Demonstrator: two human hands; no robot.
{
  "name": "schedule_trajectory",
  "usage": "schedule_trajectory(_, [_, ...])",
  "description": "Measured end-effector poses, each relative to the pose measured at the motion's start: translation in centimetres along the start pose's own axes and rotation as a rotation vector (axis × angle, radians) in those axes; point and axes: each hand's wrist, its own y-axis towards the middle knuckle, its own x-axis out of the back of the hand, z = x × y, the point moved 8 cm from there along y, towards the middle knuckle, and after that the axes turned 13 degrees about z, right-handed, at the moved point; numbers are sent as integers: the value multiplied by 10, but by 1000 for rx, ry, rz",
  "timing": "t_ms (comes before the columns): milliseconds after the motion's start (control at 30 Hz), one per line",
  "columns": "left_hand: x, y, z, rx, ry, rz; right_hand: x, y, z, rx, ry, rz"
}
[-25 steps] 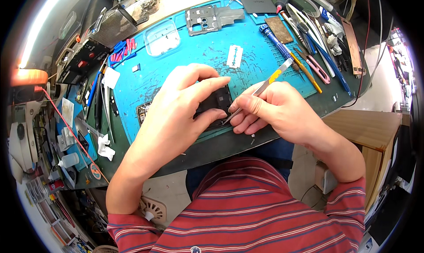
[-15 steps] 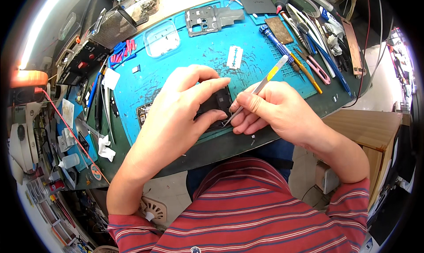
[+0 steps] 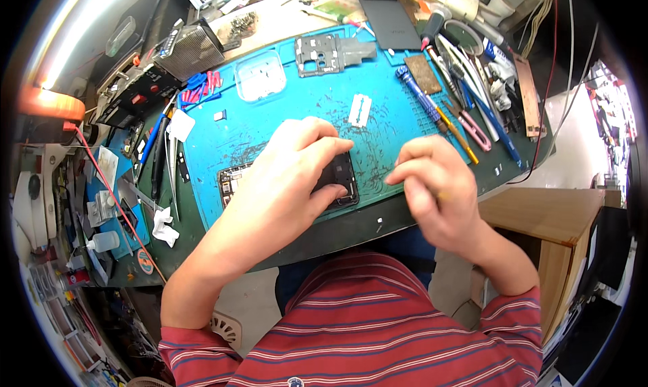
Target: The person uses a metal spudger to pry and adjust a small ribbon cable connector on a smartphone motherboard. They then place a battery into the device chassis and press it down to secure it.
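An opened phone (image 3: 347, 176) lies on the blue work mat, its inside facing up. My left hand (image 3: 277, 177) grips it across the middle, fingers on the far edge and thumb on the near one, hiding the centre. To the right of the phone, my right hand (image 3: 439, 191) is raised with its fingers curled. A small yellow patch between those fingers matches the tweezers seen before; the rest of them is hidden. Beyond the phone lies a white razor blade (image 3: 360, 110). A phone's inner frame plate (image 3: 317, 55) rests at the mat's far side.
A clear plastic tray (image 3: 260, 76) with tiny parts sits on the blue mat (image 3: 270, 123). Screwdrivers (image 3: 422, 93), pink-handled pliers (image 3: 475, 130) and brushes crowd the right. A dark back cover (image 3: 386, 15) lies far off. Crumpled tissue (image 3: 164, 226) and slim tools are at left.
My right hand has drawn away from the phone to the right, and the tweezers have swung out of view into it. My left hand stays on the phone. The view has shifted slightly.
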Motion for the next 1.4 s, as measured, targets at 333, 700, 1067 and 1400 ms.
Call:
schedule_trajectory(333, [0, -3, 0, -16, -49, -31, -47, -7, 26, 76, -324, 206])
schedule_trajectory(700, [-2, -7, 7, -10, -113, -47, -27, 18, -1, -231, 6, 78])
schedule_trajectory(1067, [3, -34, 6, 10, -55, -182, -37, 32, -11, -251, 41, 130])
schedule_trajectory(1400, [-14, -35, 0, 55, -108, -270, -36, 36, -10, -286, 59, 169])
